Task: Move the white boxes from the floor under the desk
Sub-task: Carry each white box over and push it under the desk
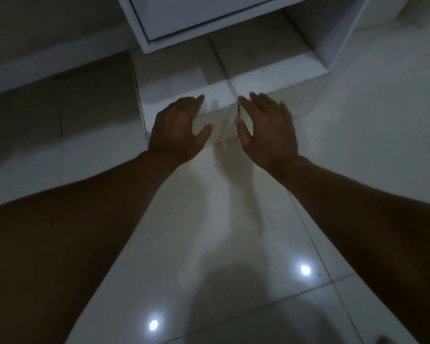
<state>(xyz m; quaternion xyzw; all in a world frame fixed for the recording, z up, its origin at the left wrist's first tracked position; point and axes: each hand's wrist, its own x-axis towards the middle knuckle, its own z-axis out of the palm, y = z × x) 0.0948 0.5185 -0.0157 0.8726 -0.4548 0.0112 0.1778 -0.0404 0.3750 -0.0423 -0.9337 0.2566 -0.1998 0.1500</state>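
Note:
Two flat white boxes lie side by side on the tiled floor, partly under the white desk (pixel 209 18). The left white box (pixel 174 78) and the right white box (pixel 271 68) meet at a dark seam. My left hand (pixel 179 130) rests on the near edge of the left box, fingers stretched over its top and thumb on its front face. My right hand (pixel 266 127) lies with spread fingers on the near corner of the right box, beside the seam. Neither hand curls round anything.
A white desk leg panel (pixel 333 33) stands at the right of the boxes. A dim white ledge or board (pixel 47 68) runs along the left. Glossy white floor tiles (pixel 221 244) with two light reflections fill the foreground.

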